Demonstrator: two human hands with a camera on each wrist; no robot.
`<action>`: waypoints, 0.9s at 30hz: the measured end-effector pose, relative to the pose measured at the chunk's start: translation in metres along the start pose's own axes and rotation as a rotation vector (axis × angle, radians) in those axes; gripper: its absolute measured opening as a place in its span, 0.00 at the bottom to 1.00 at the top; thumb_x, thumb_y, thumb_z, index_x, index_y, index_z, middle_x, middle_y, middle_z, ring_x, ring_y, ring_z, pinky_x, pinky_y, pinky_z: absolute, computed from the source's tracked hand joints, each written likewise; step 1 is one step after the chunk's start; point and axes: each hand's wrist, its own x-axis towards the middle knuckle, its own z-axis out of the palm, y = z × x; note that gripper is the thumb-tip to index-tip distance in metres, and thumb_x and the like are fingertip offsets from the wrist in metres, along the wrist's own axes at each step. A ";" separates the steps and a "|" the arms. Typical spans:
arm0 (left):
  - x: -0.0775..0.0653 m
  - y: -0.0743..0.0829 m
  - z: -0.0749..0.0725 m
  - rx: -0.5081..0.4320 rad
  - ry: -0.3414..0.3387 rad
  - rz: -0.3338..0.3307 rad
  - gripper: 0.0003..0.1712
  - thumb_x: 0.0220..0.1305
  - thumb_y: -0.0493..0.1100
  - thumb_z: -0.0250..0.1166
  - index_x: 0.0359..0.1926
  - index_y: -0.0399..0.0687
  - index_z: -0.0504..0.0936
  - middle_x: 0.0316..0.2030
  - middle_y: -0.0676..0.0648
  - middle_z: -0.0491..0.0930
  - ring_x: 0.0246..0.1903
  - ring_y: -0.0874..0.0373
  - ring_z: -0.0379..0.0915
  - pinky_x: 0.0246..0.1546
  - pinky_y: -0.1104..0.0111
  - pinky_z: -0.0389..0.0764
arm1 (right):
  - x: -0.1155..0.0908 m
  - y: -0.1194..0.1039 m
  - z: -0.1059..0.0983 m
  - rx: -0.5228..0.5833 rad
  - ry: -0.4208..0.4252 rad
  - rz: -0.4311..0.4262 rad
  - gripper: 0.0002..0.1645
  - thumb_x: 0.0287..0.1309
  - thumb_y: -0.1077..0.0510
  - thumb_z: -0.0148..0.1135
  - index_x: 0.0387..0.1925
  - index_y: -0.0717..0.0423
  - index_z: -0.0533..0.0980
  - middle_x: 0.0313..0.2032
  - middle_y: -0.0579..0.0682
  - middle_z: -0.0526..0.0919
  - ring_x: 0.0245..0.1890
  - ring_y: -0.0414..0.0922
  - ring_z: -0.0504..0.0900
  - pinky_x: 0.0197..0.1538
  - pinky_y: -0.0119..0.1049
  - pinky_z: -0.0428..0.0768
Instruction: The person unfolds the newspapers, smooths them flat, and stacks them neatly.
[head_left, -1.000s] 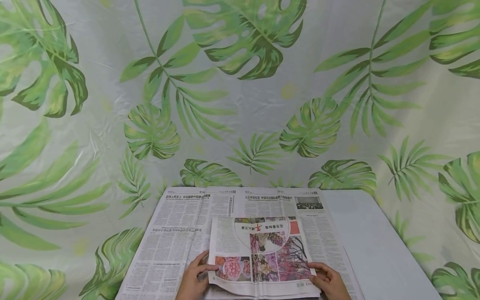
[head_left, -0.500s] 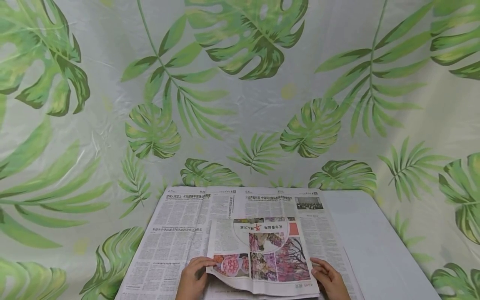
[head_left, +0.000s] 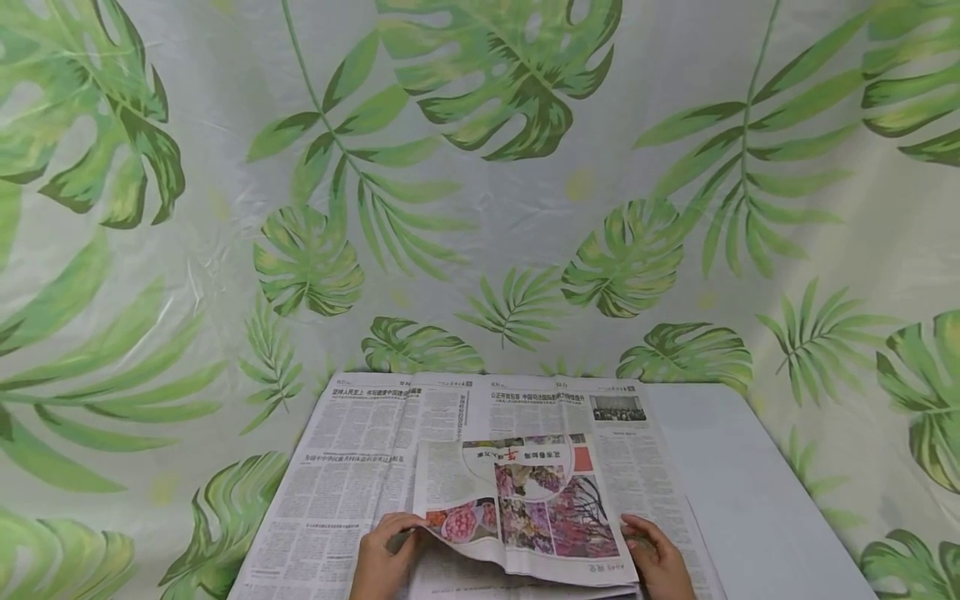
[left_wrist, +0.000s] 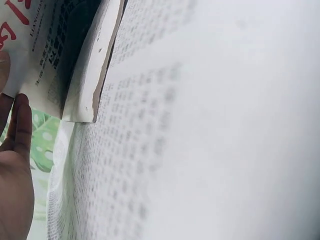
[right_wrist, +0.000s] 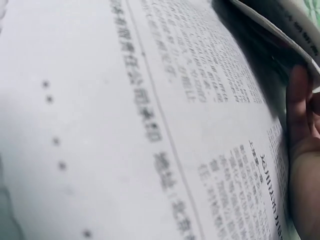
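A folded newspaper (head_left: 525,508) with colour pictures of flowers lies over a larger spread newspaper (head_left: 337,483). My left hand (head_left: 386,554) pinches its near left corner, and the near edge curves up there. In the left wrist view, the thumb and fingers of that hand (left_wrist: 17,165) hold the raised paper, with a lower folded layer (left_wrist: 92,85) flat beneath. At the near right corner, my right hand (head_left: 660,558) grips the edge between thumb and fingers. The right wrist view shows a fingertip (right_wrist: 299,80) up against the underside of the folded edge; part of this hand is out of frame.
The spread newspaper covers most of the white table (head_left: 757,492), whose bare surface shows on the right. Behind it hangs a leaf-patterned curtain (head_left: 480,217), which also comes down along both sides of the table.
My left hand has raised the near left corner of the folded newspaper, so its near edge bows up more. The right hand has shifted only slightly at the right edge.
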 end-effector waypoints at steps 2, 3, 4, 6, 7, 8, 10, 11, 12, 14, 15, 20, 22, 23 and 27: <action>0.000 0.001 0.000 -0.029 0.012 -0.019 0.17 0.57 0.33 0.76 0.38 0.64 0.90 0.38 0.65 0.87 0.43 0.68 0.81 0.45 0.75 0.81 | 0.000 0.000 0.003 -0.015 0.000 -0.003 0.23 0.70 0.66 0.60 0.64 0.68 0.73 0.40 0.39 0.80 0.36 0.34 0.84 0.36 0.33 0.83; 0.000 0.001 -0.001 -0.046 0.018 -0.024 0.16 0.58 0.34 0.75 0.38 0.64 0.90 0.38 0.64 0.87 0.43 0.68 0.81 0.44 0.76 0.81 | 0.000 0.000 0.004 -0.026 -0.003 -0.006 0.24 0.69 0.67 0.60 0.64 0.68 0.73 0.40 0.41 0.79 0.35 0.35 0.84 0.35 0.34 0.84; -0.001 0.002 -0.001 -0.065 0.023 -0.027 0.14 0.58 0.34 0.75 0.37 0.63 0.90 0.38 0.64 0.87 0.43 0.68 0.81 0.44 0.76 0.80 | 0.000 0.000 0.005 -0.046 -0.006 -0.007 0.24 0.68 0.68 0.60 0.65 0.66 0.73 0.40 0.43 0.79 0.33 0.35 0.83 0.34 0.34 0.83; 0.000 0.003 -0.001 -0.102 0.032 -0.024 0.12 0.59 0.35 0.75 0.37 0.61 0.90 0.37 0.62 0.87 0.42 0.67 0.82 0.44 0.77 0.80 | 0.001 -0.001 0.007 -0.086 -0.015 -0.009 0.27 0.66 0.70 0.61 0.66 0.63 0.72 0.40 0.47 0.79 0.31 0.36 0.83 0.32 0.35 0.83; 0.000 0.003 0.000 -0.120 0.037 -0.015 0.12 0.59 0.35 0.74 0.36 0.61 0.90 0.37 0.61 0.87 0.41 0.66 0.82 0.43 0.77 0.80 | 0.002 -0.002 0.007 -0.094 -0.021 -0.006 0.29 0.65 0.71 0.61 0.67 0.62 0.72 0.41 0.50 0.79 0.30 0.37 0.84 0.31 0.35 0.83; 0.000 0.004 0.000 -0.133 0.040 -0.006 0.12 0.60 0.35 0.74 0.36 0.61 0.89 0.37 0.61 0.87 0.41 0.65 0.82 0.43 0.77 0.80 | 0.002 -0.003 0.008 -0.100 -0.030 -0.002 0.30 0.65 0.72 0.60 0.68 0.60 0.71 0.41 0.52 0.79 0.29 0.38 0.84 0.30 0.36 0.83; 0.002 0.005 0.000 -0.150 0.044 0.005 0.12 0.61 0.34 0.73 0.35 0.61 0.89 0.37 0.60 0.86 0.41 0.63 0.83 0.43 0.77 0.81 | 0.005 -0.008 0.008 -0.127 -0.046 -0.002 0.31 0.67 0.70 0.60 0.70 0.57 0.70 0.43 0.54 0.79 0.29 0.38 0.84 0.31 0.35 0.83; 0.002 0.005 0.001 -0.153 0.044 0.001 0.12 0.61 0.34 0.73 0.35 0.62 0.89 0.37 0.59 0.86 0.41 0.63 0.83 0.43 0.77 0.81 | 0.006 -0.010 0.008 -0.133 -0.052 0.000 0.32 0.67 0.69 0.60 0.71 0.55 0.69 0.44 0.55 0.79 0.30 0.38 0.85 0.31 0.35 0.83; 0.003 0.006 0.001 -0.154 0.045 -0.005 0.12 0.62 0.34 0.73 0.34 0.61 0.89 0.37 0.59 0.86 0.41 0.62 0.83 0.43 0.77 0.81 | 0.008 -0.013 0.008 -0.145 -0.057 0.001 0.32 0.68 0.68 0.60 0.72 0.53 0.68 0.45 0.56 0.78 0.30 0.38 0.84 0.32 0.35 0.83; 0.004 0.008 0.001 -0.152 0.040 -0.031 0.09 0.63 0.35 0.72 0.34 0.58 0.89 0.38 0.56 0.87 0.41 0.63 0.82 0.43 0.76 0.81 | 0.011 -0.019 0.007 -0.167 -0.068 -0.005 0.32 0.70 0.66 0.58 0.72 0.50 0.67 0.46 0.57 0.78 0.30 0.37 0.83 0.33 0.34 0.82; 0.005 0.009 0.001 -0.152 0.034 -0.048 0.07 0.64 0.36 0.71 0.34 0.55 0.89 0.38 0.55 0.87 0.41 0.64 0.82 0.43 0.75 0.81 | 0.012 -0.021 0.007 -0.179 -0.071 -0.011 0.32 0.70 0.65 0.58 0.72 0.49 0.67 0.46 0.57 0.78 0.29 0.36 0.82 0.32 0.34 0.82; 0.008 0.015 0.000 -0.165 0.017 -0.109 0.04 0.66 0.37 0.70 0.33 0.46 0.89 0.38 0.49 0.87 0.41 0.66 0.81 0.43 0.72 0.82 | 0.016 -0.028 0.007 -0.240 -0.086 -0.031 0.32 0.69 0.66 0.60 0.72 0.48 0.69 0.46 0.56 0.78 0.27 0.35 0.79 0.32 0.32 0.80; 0.009 0.016 -0.001 -0.188 0.013 -0.127 0.04 0.66 0.37 0.70 0.33 0.47 0.89 0.38 0.49 0.87 0.40 0.66 0.82 0.43 0.71 0.83 | 0.018 -0.030 0.008 -0.268 -0.096 -0.028 0.32 0.68 0.63 0.63 0.72 0.47 0.69 0.47 0.56 0.79 0.29 0.35 0.80 0.34 0.31 0.80; 0.009 0.016 -0.002 -0.202 0.011 -0.134 0.04 0.65 0.37 0.70 0.32 0.48 0.89 0.38 0.49 0.87 0.40 0.66 0.82 0.43 0.71 0.83 | 0.019 -0.031 0.008 -0.279 -0.098 -0.028 0.32 0.68 0.62 0.64 0.71 0.47 0.70 0.48 0.55 0.79 0.30 0.35 0.81 0.35 0.31 0.80; 0.011 0.014 -0.004 -0.255 -0.016 -0.145 0.04 0.66 0.40 0.70 0.32 0.52 0.89 0.38 0.49 0.87 0.41 0.64 0.83 0.44 0.70 0.83 | 0.026 -0.034 0.007 -0.285 -0.114 -0.074 0.33 0.65 0.61 0.67 0.71 0.51 0.71 0.50 0.57 0.80 0.31 0.35 0.82 0.35 0.31 0.81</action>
